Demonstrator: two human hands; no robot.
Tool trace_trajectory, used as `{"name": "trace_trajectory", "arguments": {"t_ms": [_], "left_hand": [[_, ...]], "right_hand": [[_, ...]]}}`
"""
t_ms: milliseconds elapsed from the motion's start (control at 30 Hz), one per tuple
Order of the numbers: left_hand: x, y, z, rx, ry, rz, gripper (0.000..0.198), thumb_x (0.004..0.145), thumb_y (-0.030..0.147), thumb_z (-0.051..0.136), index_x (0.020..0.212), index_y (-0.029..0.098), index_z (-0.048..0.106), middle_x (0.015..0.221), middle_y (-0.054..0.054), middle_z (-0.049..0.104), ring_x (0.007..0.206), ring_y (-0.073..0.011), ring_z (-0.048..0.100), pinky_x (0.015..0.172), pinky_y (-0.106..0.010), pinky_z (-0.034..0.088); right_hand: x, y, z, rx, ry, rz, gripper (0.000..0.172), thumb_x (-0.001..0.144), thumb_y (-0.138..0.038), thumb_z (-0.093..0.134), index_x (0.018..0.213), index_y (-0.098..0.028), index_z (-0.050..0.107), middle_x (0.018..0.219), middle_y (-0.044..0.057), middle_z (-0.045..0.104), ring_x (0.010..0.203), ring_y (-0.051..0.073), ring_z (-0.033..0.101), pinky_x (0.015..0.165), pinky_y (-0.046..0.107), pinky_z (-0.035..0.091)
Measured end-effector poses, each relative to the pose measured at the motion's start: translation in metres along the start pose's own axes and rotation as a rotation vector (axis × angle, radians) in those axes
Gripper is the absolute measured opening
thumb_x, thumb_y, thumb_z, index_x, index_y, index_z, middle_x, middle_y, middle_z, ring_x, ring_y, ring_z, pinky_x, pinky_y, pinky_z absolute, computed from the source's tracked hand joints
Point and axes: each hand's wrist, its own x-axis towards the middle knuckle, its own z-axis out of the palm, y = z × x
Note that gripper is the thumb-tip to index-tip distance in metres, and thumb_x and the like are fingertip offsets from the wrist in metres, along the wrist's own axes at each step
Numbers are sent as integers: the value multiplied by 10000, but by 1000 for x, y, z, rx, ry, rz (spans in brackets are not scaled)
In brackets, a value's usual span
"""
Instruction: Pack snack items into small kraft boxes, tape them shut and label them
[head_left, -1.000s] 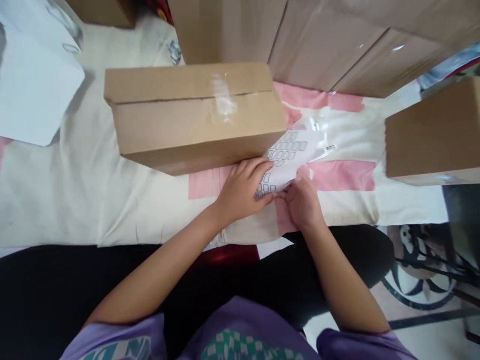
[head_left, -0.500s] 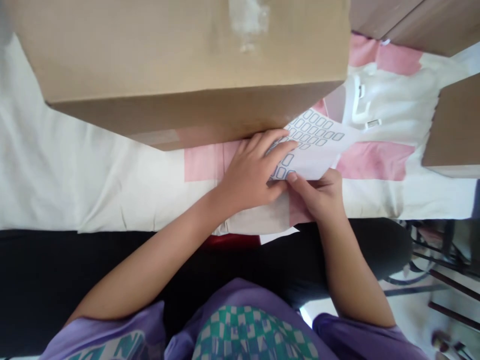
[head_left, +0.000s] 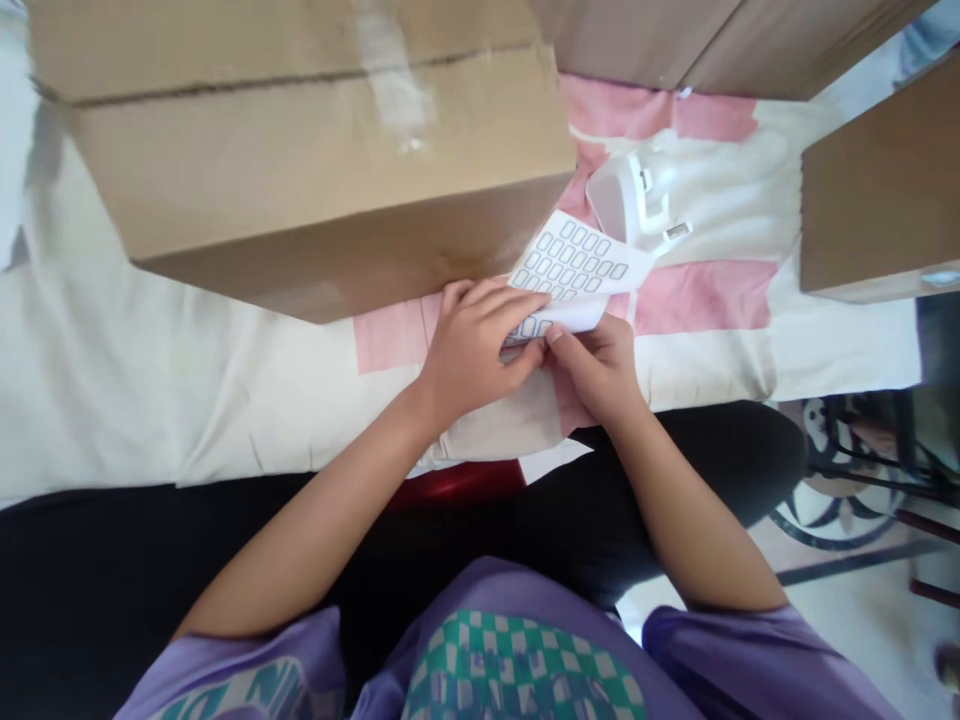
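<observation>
A white sheet of labels [head_left: 574, 262], printed with rows of blue-outlined rounded boxes, is bent across its lower part, just in front of the large cardboard box. My left hand [head_left: 480, 345] grips its left side, fingers over the top and thumb near the lower edge. With the thumb on the lower edge and the fingers underneath, my right hand [head_left: 600, 370] pinches the sheet. Both thumbs are close together. Whether a single label is between the fingertips cannot be made out. Beyond the sheet lies a white plastic device [head_left: 626, 200] with a handle-like frame.
The large cardboard box [head_left: 360, 170] stands directly behind my left hand. More cardboard boxes [head_left: 645, 40] are at the back, and another box [head_left: 885, 180] stands right. A cream and pink cloth [head_left: 697, 300] covers the table. Something red [head_left: 457, 485] and white paper [head_left: 555, 460] show at its front edge.
The view has shifted, so the boxes and device appear further left. The sheet, flatter before, is now folded up along its lower part. Both hands keep their hold on it.
</observation>
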Motion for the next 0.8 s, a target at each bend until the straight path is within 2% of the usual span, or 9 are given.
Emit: {"name": "trace_trajectory", "arguments": {"t_ms": [100,233,400,533,800], "left_hand": [[0,0,0,-18,19,-21,306,900,281,620,1197,217,656,1152,-42,762,1142,-240,649,1027,-432,362],[1,1,-2,-39,60,-55,217,890,276,647,1100,222,639,1116,-29,762,1084,-215,667,1000,-404,394],[1,-2,0,-29,38,-7,149,935,329,642,1058,245,634,1119,-3,773,1088,-202,669,1002,-407,384],[0,-4,1,-18,24,31,88,947,281,629,1030,256,635,1069,31,780,1014,-176,681,969,-394,379],[0,-3,1,23,79,17,82,929,255,640,1010,258,628,1104,12,778,1076,-206,679,991,-423,405]], "right_hand": [[2,3,-1,24,-6,6,340,856,-527,739,768,-200,710,589,-25,610,522,119,562,490,254,452],[5,6,0,25,6,-31,303,906,-481,692,766,-213,694,551,-38,587,487,119,540,488,263,432],[8,3,0,32,-16,-28,388,874,-542,708,695,-199,684,549,-27,604,483,121,550,475,258,438],[9,4,-2,14,-1,-13,423,895,-510,704,626,-187,656,535,-24,601,491,110,558,490,243,435],[5,6,-1,-53,10,-36,420,932,-481,668,623,-199,631,529,-30,579,496,112,545,481,242,422]]}}
